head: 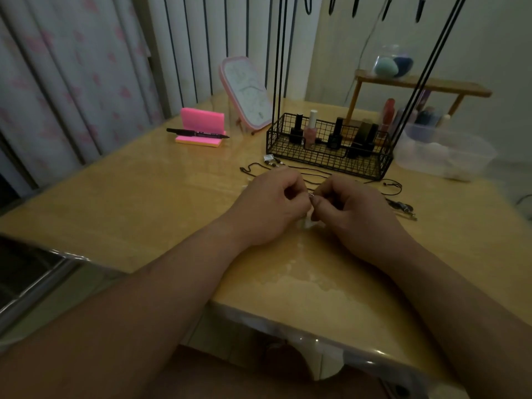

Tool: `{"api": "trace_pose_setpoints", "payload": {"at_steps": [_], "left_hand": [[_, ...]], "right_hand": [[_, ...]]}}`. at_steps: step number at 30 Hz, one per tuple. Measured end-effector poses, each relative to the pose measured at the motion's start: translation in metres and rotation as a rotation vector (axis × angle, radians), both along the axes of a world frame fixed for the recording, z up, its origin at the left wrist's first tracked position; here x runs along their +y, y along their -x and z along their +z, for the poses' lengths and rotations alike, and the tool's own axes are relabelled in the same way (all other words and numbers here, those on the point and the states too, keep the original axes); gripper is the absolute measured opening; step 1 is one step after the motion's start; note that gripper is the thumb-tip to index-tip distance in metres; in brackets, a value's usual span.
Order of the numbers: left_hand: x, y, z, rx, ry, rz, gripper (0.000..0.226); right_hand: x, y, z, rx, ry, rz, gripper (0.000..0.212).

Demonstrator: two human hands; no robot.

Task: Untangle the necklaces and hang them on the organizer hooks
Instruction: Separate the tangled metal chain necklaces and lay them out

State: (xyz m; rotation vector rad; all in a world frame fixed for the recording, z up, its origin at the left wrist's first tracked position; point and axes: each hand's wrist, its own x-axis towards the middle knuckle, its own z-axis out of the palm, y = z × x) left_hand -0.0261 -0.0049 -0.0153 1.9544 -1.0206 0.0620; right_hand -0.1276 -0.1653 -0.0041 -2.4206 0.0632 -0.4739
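Both hands are held together above the middle of the desk [144, 197]. The left hand [267, 208] and right hand [357, 214] have their fingers curled, and a small silvery piece [311, 194] is pinched between the fingertips of both. Whether it is a clasp or a pendant cannot be told.

The necklaces [272, 161] are seen as thin black cords lying loose on the desk, between the hands and the organizer basket [328, 156]. More cord [400, 186] and dark end pieces [404, 208] lie just right of the right hand.

Nail polish bottles [311, 128] stand in the basket. The organizer hooks [331, 5] are seen at the top edge, well above the desk.

A black marker [198, 133] lies across pink sticky notes [201, 119] at the far left.
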Motion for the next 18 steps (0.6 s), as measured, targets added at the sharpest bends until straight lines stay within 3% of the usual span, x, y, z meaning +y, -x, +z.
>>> {"api": "trace_pose_setpoints", "payload": {"at_steps": [7, 18], "left_hand": [[0.0036, 0.0004, 0.0056, 0.114, 0.061, -0.048, 0.011], [0.0038, 0.0019, 0.0004, 0.033, 0.040, -0.065, 0.008]], "right_hand": [[0.0002, 0.0027, 0.0047, -0.010, -0.127, 0.048, 0.007], [-0.0063, 0.0041, 0.0007, -0.033, 0.077, 0.003, 0.006]]}}
